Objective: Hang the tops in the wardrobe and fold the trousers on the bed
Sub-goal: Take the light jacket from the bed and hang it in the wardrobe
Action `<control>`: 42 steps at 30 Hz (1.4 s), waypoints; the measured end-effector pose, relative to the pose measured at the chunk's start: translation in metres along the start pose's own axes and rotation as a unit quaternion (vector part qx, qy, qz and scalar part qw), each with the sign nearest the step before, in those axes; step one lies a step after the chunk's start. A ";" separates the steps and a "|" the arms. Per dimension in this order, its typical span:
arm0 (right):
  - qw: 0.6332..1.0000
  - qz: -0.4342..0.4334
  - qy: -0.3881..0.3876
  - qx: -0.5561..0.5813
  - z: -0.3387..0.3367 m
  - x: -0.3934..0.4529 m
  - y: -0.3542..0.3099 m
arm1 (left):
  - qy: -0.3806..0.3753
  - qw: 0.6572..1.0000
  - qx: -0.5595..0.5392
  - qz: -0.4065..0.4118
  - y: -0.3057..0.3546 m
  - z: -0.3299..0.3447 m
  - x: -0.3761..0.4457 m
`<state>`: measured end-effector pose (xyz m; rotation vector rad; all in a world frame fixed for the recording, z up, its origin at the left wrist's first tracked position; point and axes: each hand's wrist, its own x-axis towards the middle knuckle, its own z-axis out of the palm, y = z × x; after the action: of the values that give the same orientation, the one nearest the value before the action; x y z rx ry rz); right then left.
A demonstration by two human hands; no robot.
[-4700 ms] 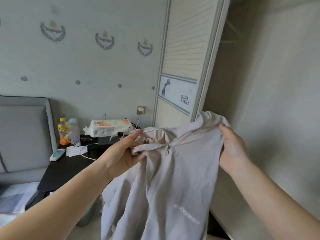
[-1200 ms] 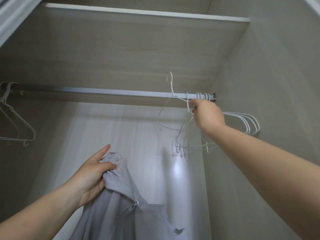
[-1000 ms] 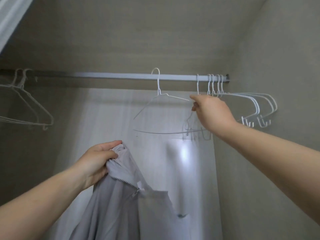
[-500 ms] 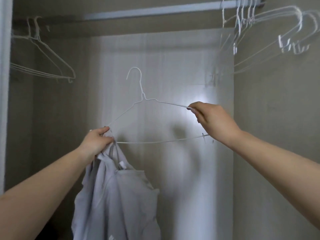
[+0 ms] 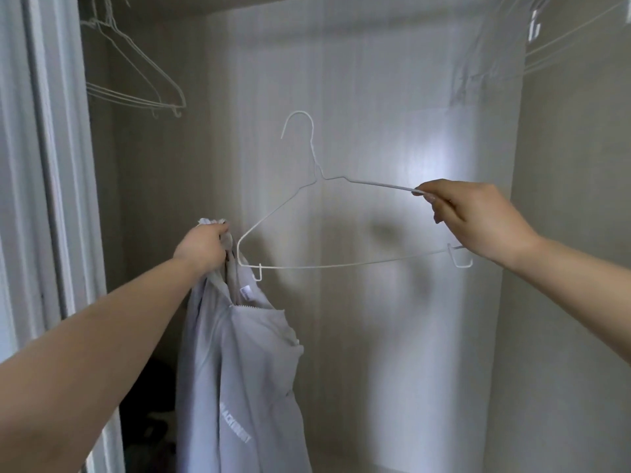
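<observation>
Hanging in wardrobe (image 5: 375, 97): spare hangers (image 5: 136, 93).

The top (image 5: 239, 370) was pale grey with white lettering and a white zip. The hanger (image 5: 341, 264) was white wire, as were the spare hangers (image 5: 136, 93). The wardrobe wall (image 5: 375, 336) was light beige with faint vertical grain.

Hanger (image 5: 327, 227) right of the hoodie (image 5: 235, 363), both inside the wardrobe (image 5: 563, 302).
</observation>
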<state>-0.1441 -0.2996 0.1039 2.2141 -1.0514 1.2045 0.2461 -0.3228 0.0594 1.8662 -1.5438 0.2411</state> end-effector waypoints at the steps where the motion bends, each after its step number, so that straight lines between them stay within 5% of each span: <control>1: 1.000 -0.003 -0.001 0.003 0.000 -0.001 -0.002 | 0.000 1.000 0.002 0.001 -0.002 -0.001 -0.001; 8: 1.000 -0.019 -0.020 0.014 0.007 -0.002 -0.013 | -0.008 0.994 -0.103 0.034 0.012 0.003 -0.007; 17: 0.997 -0.031 -0.072 -0.022 0.042 -0.013 -0.022 | -0.043 0.946 -0.305 0.104 0.064 0.006 -0.019; 22: 0.997 -0.024 -0.071 -0.024 0.055 -0.020 -0.021 | -0.079 0.885 -0.456 0.053 0.077 0.009 -0.018; 25: 0.995 -0.038 -0.068 -0.065 0.060 -0.018 -0.015 | -0.037 0.888 -0.457 0.032 0.079 0.017 -0.014; 31: 0.954 -0.219 0.001 -0.207 0.069 -0.024 0.001 | 0.011 0.880 -0.475 -0.003 0.085 0.031 -0.013; 35: 0.912 -0.382 -0.047 -0.144 0.093 -0.050 -0.021 | 0.016 0.865 -0.501 -0.011 0.086 0.032 -0.012; 39: 0.957 -0.187 -0.219 -0.022 0.126 -0.069 -0.054 | 0.012 0.863 -0.505 -0.001 0.094 0.030 -0.015; 42: 0.944 -0.094 -0.286 0.132 0.141 -0.073 -0.064 | 0.003 0.856 -0.516 0.020 0.096 0.029 -0.019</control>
<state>-0.0448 -0.3197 -0.0337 2.9008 -0.8766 0.6555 0.1445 -0.3309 0.0648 0.9588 -1.2880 -0.4929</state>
